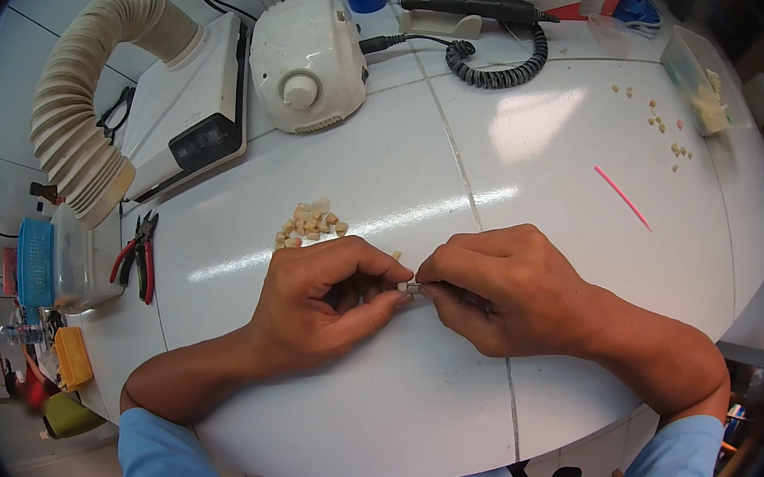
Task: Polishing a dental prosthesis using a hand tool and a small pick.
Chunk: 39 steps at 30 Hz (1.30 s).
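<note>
In front of me, above the white table, my left hand (325,293) pinches a tiny ivory, tooth-like piece (406,287) between thumb and forefinger. Close against it, my right hand (512,289) is closed in a pinch with its fingertips at the piece; a short greyish bit shows there, too small to name. A heap of ivory and pinkish tooth-like pieces (312,222) lies just beyond my left hand. One more loose piece (396,255) rests right behind the fingertips of that hand.
At the left stand a ribbed hose (70,103) on a white box unit, pliers (138,255) and a clear bin. Behind are a white control unit (307,63) and a black handpiece (467,5) with coiled cord. Right: a pink stick (622,198), scattered pieces and a clear tub (701,86).
</note>
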Each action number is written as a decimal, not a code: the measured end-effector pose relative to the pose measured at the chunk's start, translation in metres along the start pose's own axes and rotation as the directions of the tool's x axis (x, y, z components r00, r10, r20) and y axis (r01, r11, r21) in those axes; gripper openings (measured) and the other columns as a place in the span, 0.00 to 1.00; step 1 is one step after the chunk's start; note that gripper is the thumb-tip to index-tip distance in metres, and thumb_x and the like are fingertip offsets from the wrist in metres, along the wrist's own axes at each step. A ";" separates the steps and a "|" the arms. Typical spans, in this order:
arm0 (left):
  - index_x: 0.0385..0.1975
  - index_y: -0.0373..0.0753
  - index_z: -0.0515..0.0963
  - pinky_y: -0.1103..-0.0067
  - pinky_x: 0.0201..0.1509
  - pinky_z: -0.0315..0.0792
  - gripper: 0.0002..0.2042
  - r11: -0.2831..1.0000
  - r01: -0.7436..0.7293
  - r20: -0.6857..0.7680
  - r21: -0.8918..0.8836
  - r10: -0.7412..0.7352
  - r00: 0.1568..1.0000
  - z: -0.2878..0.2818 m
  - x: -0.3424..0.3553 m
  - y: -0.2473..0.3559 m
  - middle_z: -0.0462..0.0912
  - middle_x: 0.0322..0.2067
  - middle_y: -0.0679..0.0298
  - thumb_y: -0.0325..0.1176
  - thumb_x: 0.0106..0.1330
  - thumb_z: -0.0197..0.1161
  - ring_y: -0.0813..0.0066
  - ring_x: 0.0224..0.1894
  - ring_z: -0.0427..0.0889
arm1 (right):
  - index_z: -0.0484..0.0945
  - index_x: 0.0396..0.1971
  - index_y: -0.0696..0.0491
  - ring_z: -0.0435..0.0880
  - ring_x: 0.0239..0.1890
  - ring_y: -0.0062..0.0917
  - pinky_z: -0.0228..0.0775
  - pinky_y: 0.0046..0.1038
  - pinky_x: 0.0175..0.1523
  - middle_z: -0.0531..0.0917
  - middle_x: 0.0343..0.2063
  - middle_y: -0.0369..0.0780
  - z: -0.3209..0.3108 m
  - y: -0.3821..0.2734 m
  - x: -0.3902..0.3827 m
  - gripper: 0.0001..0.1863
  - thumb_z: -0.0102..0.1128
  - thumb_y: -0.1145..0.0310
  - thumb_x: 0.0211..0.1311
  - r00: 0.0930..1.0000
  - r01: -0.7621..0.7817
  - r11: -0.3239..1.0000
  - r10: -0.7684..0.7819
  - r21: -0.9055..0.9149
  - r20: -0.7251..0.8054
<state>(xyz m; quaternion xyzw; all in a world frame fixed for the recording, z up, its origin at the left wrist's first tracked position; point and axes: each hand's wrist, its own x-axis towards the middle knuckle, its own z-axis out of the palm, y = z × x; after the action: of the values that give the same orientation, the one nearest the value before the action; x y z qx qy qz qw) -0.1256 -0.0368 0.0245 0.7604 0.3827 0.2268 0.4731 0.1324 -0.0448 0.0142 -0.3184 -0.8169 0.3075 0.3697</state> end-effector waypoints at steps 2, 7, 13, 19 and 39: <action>0.45 0.34 0.87 0.85 0.33 0.76 0.09 0.999 0.006 -0.048 -0.039 -0.007 0.999 0.002 0.000 -0.002 0.91 0.37 0.64 0.23 0.68 0.75 0.85 0.32 0.85 | 0.79 0.33 0.57 0.86 0.25 0.39 0.75 0.39 0.29 0.81 0.23 0.41 0.001 0.002 0.000 0.07 0.70 0.79 0.60 1.000 0.025 1.000 -0.025 -0.016 -0.002; 0.45 0.32 0.87 0.84 0.38 0.82 0.08 0.995 0.001 -0.032 -0.100 -0.005 0.999 0.001 0.002 0.001 0.91 0.37 0.61 0.21 0.68 0.74 0.82 0.35 0.89 | 0.76 0.31 0.56 0.85 0.23 0.38 0.73 0.39 0.27 0.79 0.21 0.40 -0.001 0.002 0.001 0.08 0.70 0.80 0.59 0.999 0.040 0.999 -0.039 -0.029 0.024; 0.46 0.30 0.86 0.83 0.42 0.85 0.08 0.990 0.044 0.016 -0.133 -0.043 0.999 -0.001 0.002 0.003 0.92 0.38 0.58 0.20 0.70 0.72 0.77 0.38 0.92 | 0.78 0.30 0.55 0.83 0.22 0.34 0.72 0.35 0.26 0.81 0.21 0.38 -0.002 0.002 0.001 0.10 0.71 0.83 0.54 0.999 0.032 0.999 -0.031 -0.033 0.039; 0.46 0.29 0.86 0.82 0.43 0.85 0.07 0.989 0.043 0.015 -0.140 -0.041 0.999 0.000 0.001 0.002 0.92 0.38 0.58 0.20 0.70 0.72 0.77 0.39 0.93 | 0.76 0.28 0.54 0.82 0.21 0.35 0.71 0.36 0.25 0.79 0.20 0.38 -0.003 0.001 0.002 0.11 0.70 0.83 0.52 0.997 0.043 0.998 -0.040 -0.040 0.065; 0.46 0.29 0.86 0.82 0.42 0.84 0.07 0.986 0.069 0.023 -0.153 -0.067 0.998 0.000 0.001 0.004 0.92 0.38 0.58 0.21 0.70 0.73 0.78 0.38 0.91 | 0.74 0.26 0.53 0.81 0.19 0.34 0.70 0.35 0.24 0.78 0.18 0.37 -0.003 0.002 0.003 0.11 0.69 0.83 0.52 0.997 0.045 0.999 -0.044 -0.009 0.060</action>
<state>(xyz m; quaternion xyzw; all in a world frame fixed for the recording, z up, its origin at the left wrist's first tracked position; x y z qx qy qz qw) -0.1237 -0.0367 0.0276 0.7101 0.3855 0.2326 0.5413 0.1344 -0.0405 0.0153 -0.2927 -0.8361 0.3042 0.3504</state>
